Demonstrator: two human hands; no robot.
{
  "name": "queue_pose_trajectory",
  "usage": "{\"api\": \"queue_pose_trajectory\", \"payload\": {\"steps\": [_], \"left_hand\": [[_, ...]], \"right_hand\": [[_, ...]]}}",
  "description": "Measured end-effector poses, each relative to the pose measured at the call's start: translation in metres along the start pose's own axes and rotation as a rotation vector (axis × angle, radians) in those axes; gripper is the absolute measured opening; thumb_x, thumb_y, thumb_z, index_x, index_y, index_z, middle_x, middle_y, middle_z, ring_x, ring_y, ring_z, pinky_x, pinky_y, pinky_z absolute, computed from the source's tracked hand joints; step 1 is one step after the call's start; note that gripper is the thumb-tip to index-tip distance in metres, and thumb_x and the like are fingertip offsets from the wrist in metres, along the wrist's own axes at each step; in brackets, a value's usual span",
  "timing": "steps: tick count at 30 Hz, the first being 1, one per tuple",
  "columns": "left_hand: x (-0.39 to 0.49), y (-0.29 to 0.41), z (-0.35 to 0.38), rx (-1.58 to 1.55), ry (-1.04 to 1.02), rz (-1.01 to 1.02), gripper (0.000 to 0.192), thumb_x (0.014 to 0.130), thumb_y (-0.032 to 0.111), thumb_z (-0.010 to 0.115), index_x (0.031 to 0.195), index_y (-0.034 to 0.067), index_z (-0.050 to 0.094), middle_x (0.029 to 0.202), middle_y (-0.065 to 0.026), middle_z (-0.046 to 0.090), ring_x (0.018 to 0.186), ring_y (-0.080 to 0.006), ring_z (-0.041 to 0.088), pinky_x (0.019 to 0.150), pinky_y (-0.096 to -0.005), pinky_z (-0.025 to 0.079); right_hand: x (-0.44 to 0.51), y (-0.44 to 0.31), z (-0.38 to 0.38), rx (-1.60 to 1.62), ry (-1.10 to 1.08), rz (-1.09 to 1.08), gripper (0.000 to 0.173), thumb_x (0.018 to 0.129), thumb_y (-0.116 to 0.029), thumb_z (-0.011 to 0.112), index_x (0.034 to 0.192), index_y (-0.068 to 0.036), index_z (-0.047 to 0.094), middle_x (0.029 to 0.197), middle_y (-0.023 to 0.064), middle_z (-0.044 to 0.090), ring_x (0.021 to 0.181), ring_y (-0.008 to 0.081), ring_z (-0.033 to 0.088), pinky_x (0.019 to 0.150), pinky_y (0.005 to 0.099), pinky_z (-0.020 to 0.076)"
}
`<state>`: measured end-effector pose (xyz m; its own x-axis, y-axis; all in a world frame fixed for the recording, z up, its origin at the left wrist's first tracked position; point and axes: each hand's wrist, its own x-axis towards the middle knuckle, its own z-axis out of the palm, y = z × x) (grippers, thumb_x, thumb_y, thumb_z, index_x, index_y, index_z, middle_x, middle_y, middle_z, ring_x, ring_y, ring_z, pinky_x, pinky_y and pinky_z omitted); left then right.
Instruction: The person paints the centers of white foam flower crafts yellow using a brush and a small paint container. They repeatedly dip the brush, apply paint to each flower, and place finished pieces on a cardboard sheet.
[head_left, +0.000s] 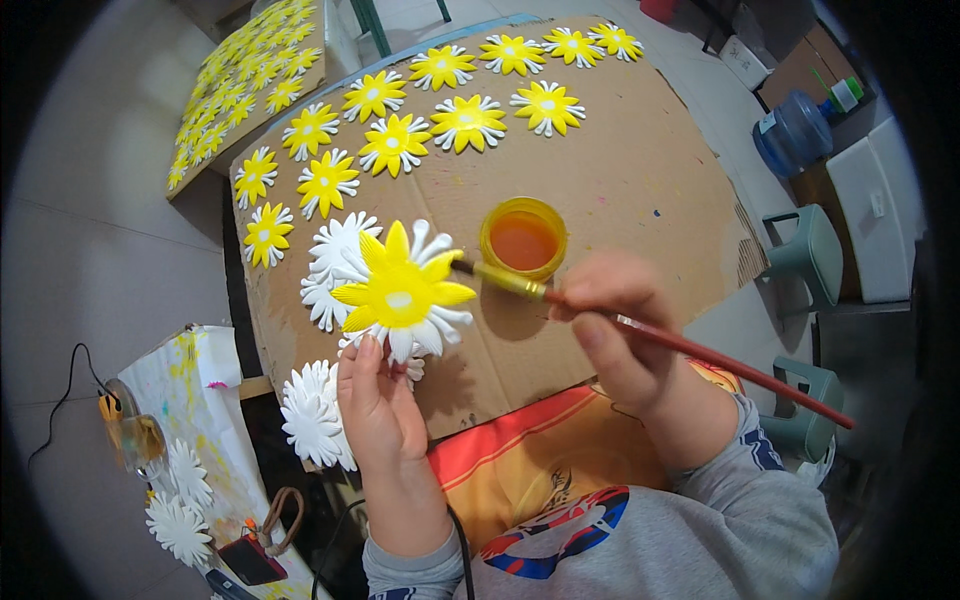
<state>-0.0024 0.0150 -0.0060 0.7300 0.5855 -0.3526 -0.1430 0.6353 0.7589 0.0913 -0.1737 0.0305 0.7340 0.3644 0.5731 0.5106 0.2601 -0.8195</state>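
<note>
Between the thumb and fingers of my left hand (386, 409) is a flower-shaped piece (403, 296), held up by its lower edge. Its centre and upper and side petals are yellow; the lower petals and the slim outer prongs are white. My right hand (626, 322) grips a paintbrush (720, 360) with a long red handle and a gold-coloured ferrule. The dark bristles touch or nearly touch a yellow petal at the piece's right. Just beyond the brush stands an open round jar (523, 236) of orange-looking liquid, its rim yellow. Unpainted white flower pieces (315, 412) lie beside and behind my left hand.
Yellow-and-white flowers (394, 145) lie in rows along the far and left sides of the cardboard (637, 180). Another board (259, 75) at upper left is covered with more. A paint-stained side table (217, 420) stands left; stools (806, 255) and a water bottle (795, 135) are right.
</note>
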Motion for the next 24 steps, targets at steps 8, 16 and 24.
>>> {"api": "queue_pose_trajectory", "payload": {"steps": [8,16,24], "left_hand": [[0.005,-0.006,-0.012,-0.088,-0.018,-0.197,0.018,0.083,0.021,0.062,0.098,0.012,0.057,0.088,0.0008,0.060,0.083,-0.0121,0.055,0.074,-0.0280,0.042],[-0.004,-0.008,0.000,0.064,-0.056,-0.070,0.018,0.083,0.013,0.061,0.100,0.009,0.057,0.090,-0.0007,0.061,0.080,-0.0104,0.055,0.071,-0.0238,0.042],[-0.010,-0.012,0.008,0.082,-0.090,0.040,0.018,0.082,0.007,0.062,0.099,0.004,0.057,0.088,-0.0045,0.062,0.077,-0.0095,0.056,0.072,-0.0215,0.043]], "right_hand": [[-0.005,0.000,0.006,-0.008,0.019,0.096,0.010,0.082,-0.001,0.059,0.091,-0.001,0.055,0.085,0.0087,0.058,0.075,0.0157,0.055,0.067,0.0261,0.0435],[-0.007,0.004,0.018,-0.167,-0.038,-0.038,0.012,0.077,0.000,0.063,0.086,-0.002,0.055,0.076,0.0111,0.059,0.064,0.0228,0.057,0.057,0.0298,0.0441],[-0.007,0.009,0.016,-0.281,-0.118,-0.105,0.012,0.078,-0.002,0.062,0.086,-0.003,0.054,0.078,0.0119,0.059,0.066,0.0209,0.056,0.058,0.0289,0.0435]]}}
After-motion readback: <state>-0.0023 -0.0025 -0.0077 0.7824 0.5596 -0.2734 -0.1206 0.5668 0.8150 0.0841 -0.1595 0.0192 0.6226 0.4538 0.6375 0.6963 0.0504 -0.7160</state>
